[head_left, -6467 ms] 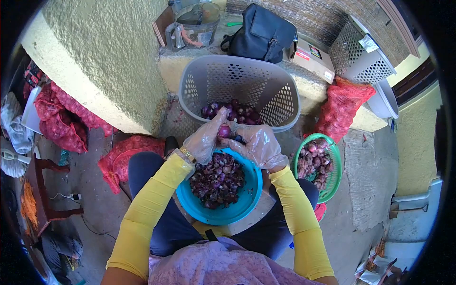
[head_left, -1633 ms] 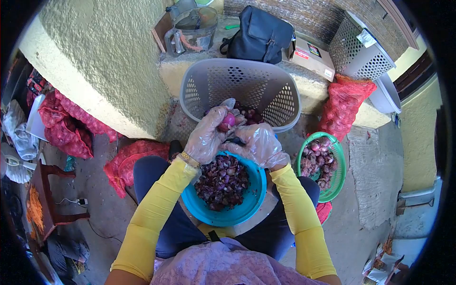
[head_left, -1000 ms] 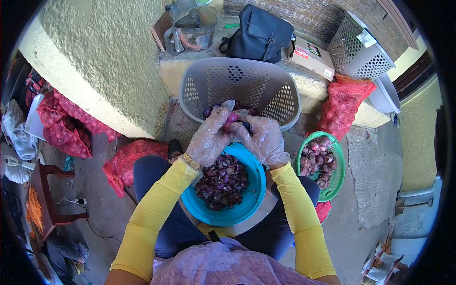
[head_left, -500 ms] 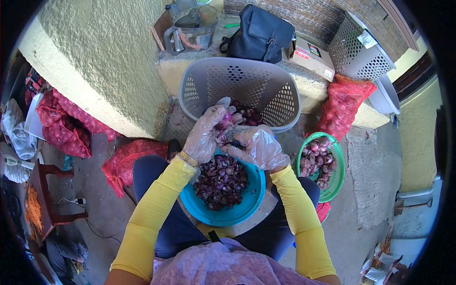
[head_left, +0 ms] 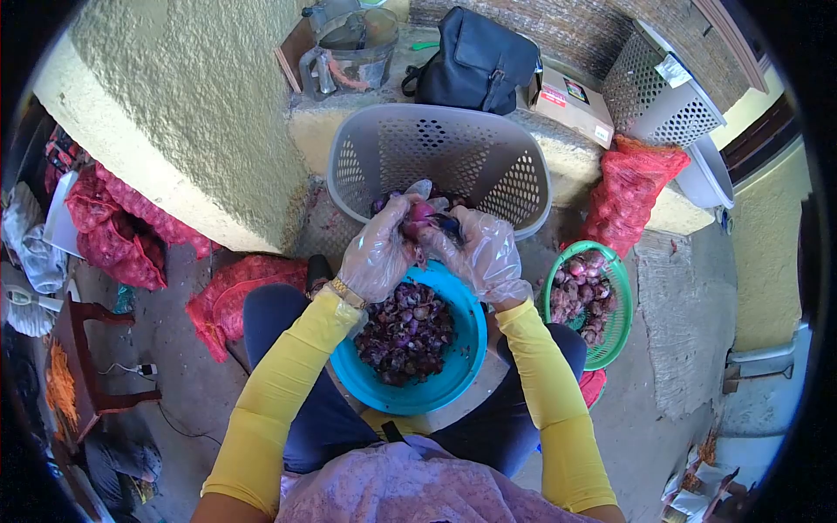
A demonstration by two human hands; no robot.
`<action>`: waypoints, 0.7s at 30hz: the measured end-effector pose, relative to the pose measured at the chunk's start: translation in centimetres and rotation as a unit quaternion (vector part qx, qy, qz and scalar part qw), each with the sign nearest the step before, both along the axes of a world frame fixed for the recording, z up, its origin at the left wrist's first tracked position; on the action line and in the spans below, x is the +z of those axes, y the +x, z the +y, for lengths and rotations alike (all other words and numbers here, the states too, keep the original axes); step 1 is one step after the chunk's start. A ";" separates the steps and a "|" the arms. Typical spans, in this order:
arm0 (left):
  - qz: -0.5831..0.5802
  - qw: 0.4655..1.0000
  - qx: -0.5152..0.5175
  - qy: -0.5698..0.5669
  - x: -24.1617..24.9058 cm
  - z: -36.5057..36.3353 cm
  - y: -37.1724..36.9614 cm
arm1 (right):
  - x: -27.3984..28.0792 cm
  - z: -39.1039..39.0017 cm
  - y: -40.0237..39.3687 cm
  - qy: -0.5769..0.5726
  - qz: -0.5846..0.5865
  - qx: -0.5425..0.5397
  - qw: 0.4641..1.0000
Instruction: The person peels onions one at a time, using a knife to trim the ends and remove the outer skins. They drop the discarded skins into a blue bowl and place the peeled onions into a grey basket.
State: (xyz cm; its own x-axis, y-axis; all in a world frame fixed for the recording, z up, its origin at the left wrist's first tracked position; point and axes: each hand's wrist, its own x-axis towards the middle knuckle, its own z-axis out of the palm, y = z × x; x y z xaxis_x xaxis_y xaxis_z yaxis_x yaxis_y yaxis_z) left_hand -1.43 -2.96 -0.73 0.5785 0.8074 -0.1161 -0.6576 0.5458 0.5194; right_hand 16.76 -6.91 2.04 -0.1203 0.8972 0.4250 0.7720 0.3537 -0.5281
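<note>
My left hand [head_left: 379, 248], in a clear plastic glove, is closed around a red onion [head_left: 422, 212] above the near rim of the grey perforated basket [head_left: 349, 187]. Close against it, my gloved right hand [head_left: 484, 257] grips a small dark object [head_left: 451, 225], whose kind is mostly hidden by the fingers. Its fingertips meet the onion. Behind the hands, more red onions [head_left: 384, 202] lie in the basket. Below them, between my knees, a turquoise basin [head_left: 471, 349] holds a heap of dark onion skins [head_left: 405, 336].
A green basket [head_left: 623, 309] of small red onions stands at my right. Red mesh sacks [head_left: 632, 192] of onions sit to the right and left. A black bag [head_left: 479, 61], a cardboard box [head_left: 571, 105] and a clear pitcher [head_left: 357, 52] rest on the ledge behind.
Both hands have shifted slightly; the right has moved up and closer to the left, bringing the dark object against the onion. The onion now shows more purple surface between the fingers.
</note>
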 end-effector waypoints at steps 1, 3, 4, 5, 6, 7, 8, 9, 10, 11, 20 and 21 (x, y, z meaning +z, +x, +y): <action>0.000 1.000 0.000 0.000 -0.2 0.1 -0.1 | 0.2 -0.1 -0.1 0.000 0.000 0.000 1.000; 0.002 0.999 -0.020 0.047 -0.6 0.4 -0.2 | 0.8 -0.5 -0.4 -0.006 -0.003 -0.015 1.000; 0.002 0.999 -0.019 0.047 -0.6 0.4 -0.1 | 0.8 -0.5 -0.4 -0.006 -0.003 -0.015 1.000; 0.020 0.999 -0.009 0.047 -0.5 0.3 0.1 | 0.5 -0.4 -0.3 -0.004 0.003 -0.004 1.000; 0.038 0.998 0.002 0.048 -0.4 0.2 0.2 | 0.3 -0.3 -0.3 -0.002 0.009 0.007 1.000; 0.038 0.998 0.002 0.048 -0.5 0.2 0.2 | 0.0 -0.2 -0.3 -0.002 0.008 0.007 1.000; 0.032 0.998 -0.002 0.052 -0.6 0.3 0.2 | -0.4 -0.1 -0.4 -0.002 0.017 0.011 1.000; 0.027 0.998 -0.005 0.057 -0.7 0.4 0.1 | -0.6 -0.1 -0.4 -0.003 0.026 0.015 1.000; 0.027 0.998 -0.006 0.056 -0.9 0.4 -0.1 | -0.7 -0.1 -0.4 -0.003 0.027 0.014 1.000; 0.021 0.998 -0.012 0.057 -1.0 0.4 -0.2 | -0.8 -0.1 -0.4 -0.026 0.009 0.031 0.999; 0.037 0.997 0.031 0.057 -0.3 0.7 -0.4 | 0.0 -0.7 -0.3 -0.024 -0.039 0.097 0.994; 0.041 0.997 0.021 0.060 -0.5 0.7 -0.4 | 0.2 -0.5 -0.4 -0.028 -0.007 0.060 0.998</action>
